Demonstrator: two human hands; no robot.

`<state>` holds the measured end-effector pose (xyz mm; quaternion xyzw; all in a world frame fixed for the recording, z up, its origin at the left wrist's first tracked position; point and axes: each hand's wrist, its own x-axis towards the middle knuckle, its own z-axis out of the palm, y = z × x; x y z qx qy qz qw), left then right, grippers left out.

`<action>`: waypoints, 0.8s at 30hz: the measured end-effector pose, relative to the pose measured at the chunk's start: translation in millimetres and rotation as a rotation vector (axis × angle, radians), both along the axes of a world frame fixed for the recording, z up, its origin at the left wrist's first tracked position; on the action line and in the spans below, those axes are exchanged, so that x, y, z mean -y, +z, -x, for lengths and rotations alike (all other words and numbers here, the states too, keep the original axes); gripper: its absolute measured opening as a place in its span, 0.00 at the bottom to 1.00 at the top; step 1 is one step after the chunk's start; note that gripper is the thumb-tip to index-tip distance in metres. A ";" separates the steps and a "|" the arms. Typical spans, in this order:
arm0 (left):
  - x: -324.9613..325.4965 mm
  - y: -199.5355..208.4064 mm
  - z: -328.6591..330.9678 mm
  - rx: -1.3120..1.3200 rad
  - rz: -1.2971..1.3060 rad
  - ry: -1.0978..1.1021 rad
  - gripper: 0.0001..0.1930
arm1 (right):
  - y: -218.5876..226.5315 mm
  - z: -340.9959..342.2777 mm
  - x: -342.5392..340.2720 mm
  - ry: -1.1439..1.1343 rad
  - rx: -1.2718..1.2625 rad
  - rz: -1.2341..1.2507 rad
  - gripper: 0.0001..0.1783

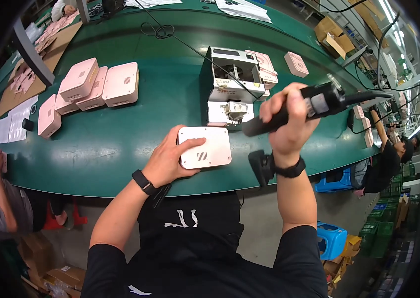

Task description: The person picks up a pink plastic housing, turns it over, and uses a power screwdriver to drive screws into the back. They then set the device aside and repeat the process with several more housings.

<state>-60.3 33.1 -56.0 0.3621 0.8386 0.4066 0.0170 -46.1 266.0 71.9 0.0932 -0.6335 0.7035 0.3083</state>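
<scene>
A pale pink, rounded box-shaped housing (pixel 215 146) lies on the green table in front of me, its face with a small vent grille and corner screw holes turned up. My left hand (pixel 166 158) grips its left side, thumb across the top and fingers around the edge. Held up to the right of the housing, a black corded electric screwdriver (pixel 260 126) is wrapped in my right hand (pixel 292 119). Its cable runs off to the right, and the tool is apart from the housing. Just beyond stands a metal screw feeder (pixel 235 89).
Several pink housings (pixel 120 84) are stacked and lie at the left. More pink housings (pixel 296 64) stand behind and right of the feeder. A black cable (pixel 163 32) crosses the table's far part to the feeder. Co-workers sit at both sides; a blue stool (pixel 332 240) stands at the right.
</scene>
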 end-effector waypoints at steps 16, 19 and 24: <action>-0.1 2.0 2.5 0.006 -0.021 0.000 0.37 | -4.1 -28.8 28.6 0.159 0.102 0.088 0.12; -0.5 0.7 2.4 0.008 -0.028 0.008 0.36 | -11.1 -35.5 36.8 0.199 0.113 0.090 0.14; -2.5 -2.3 2.5 -0.003 -0.061 0.004 0.36 | -28.5 -39.5 42.0 0.225 0.134 0.028 0.15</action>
